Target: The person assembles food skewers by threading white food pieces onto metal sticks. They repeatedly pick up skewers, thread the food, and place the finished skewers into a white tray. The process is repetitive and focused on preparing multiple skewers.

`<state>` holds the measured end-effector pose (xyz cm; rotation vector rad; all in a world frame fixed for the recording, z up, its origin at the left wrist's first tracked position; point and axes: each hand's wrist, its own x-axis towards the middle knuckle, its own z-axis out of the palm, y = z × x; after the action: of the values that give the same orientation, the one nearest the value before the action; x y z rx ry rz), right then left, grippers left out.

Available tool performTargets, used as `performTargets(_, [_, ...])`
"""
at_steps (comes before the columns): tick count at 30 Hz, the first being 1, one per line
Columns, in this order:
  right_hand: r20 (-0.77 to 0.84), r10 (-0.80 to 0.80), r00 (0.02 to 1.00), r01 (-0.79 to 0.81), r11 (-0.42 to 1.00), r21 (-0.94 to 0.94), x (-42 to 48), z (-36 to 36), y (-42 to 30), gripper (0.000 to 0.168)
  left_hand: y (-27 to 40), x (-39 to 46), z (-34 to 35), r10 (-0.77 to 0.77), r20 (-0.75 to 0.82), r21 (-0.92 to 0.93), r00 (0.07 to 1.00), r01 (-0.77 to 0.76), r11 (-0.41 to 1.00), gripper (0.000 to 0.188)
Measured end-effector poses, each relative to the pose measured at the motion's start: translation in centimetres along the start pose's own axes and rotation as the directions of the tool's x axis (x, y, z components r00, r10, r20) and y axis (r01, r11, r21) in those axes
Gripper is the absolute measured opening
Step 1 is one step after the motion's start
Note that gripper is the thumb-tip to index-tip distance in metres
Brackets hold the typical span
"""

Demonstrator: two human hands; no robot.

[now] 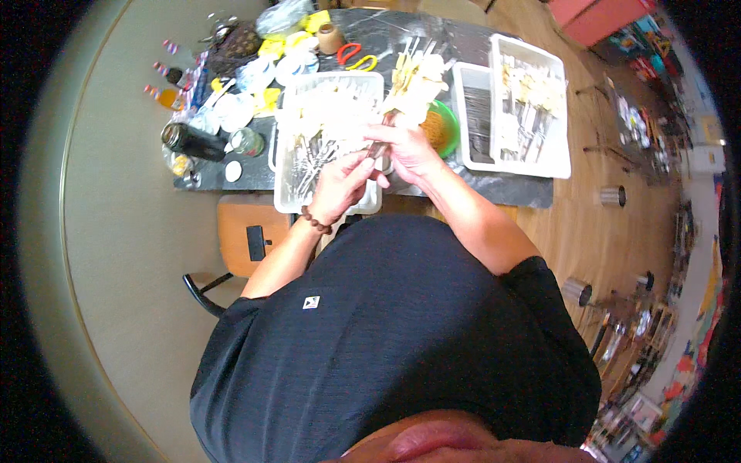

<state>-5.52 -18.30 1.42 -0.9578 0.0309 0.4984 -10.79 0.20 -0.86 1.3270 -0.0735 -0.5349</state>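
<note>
A bundle of skewers point(414, 84) with pale, overexposed food at its far end is held up over the table. My right hand point(412, 153) grips its lower part. At the near ends of the sticks, the thumb and fingers of my left hand point(343, 184) close on the bundle. Below my left hand stands a white plastic tray point(282, 194) of skewers, their pale food washed out by glare. Just beyond my right hand is a green bowl point(453, 130) holding something orange-brown, partly hidden by the hand and bundle.
To the right, a white tray point(564, 139) of food skewers overlaps another tray holding thin dark sticks point(478, 118). Scissors point(363, 62) with red and yellow handles lie at the back. A dark bottle point(194, 142), a glass jar point(247, 142) and bags crowd the left. An orange chair point(236, 234) stands near.
</note>
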Motion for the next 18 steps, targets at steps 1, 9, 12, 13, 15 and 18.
performTargets(1, [-0.043,0.059,0.997,-0.054,0.994,0.098,0.5,-0.4,0.9,0.018,0.9,-0.3,0.2,-0.044,0.009,0.062,0.999,0.044,0.997,0.039])
performTargets(9, [-0.058,-0.105,0.993,0.086,0.961,-0.262,0.9,0.3,1.7,0.024,0.1,0.1,-2.1,0.023,0.023,-0.343,0.999,-0.014,0.939,0.040])
performTargets(12, [-0.163,-0.276,0.947,0.070,0.673,-0.736,-0.2,-0.6,0.8,0.024,-0.9,0.7,-3.5,0.023,-0.040,-0.403,0.999,-0.037,0.914,0.034])
performTargets(13, [-0.142,-0.304,0.942,0.059,0.568,-0.821,0.3,-1.2,1.4,0.024,-1.0,1.2,-3.8,0.036,-0.068,-0.387,0.997,-0.059,0.920,0.031])
performTargets(15, [-0.021,-0.221,0.975,0.113,0.575,-0.810,0.9,-1.9,3.2,0.028,-2.6,2.4,-5.2,-0.001,-0.153,-0.463,0.988,-0.070,0.884,0.024])
performTargets(18, [0.105,0.089,0.990,-0.003,0.773,-0.634,0.1,-1.4,5.4,0.035,-2.0,2.8,-3.2,0.009,-0.151,-0.499,0.988,-0.084,0.863,0.022])
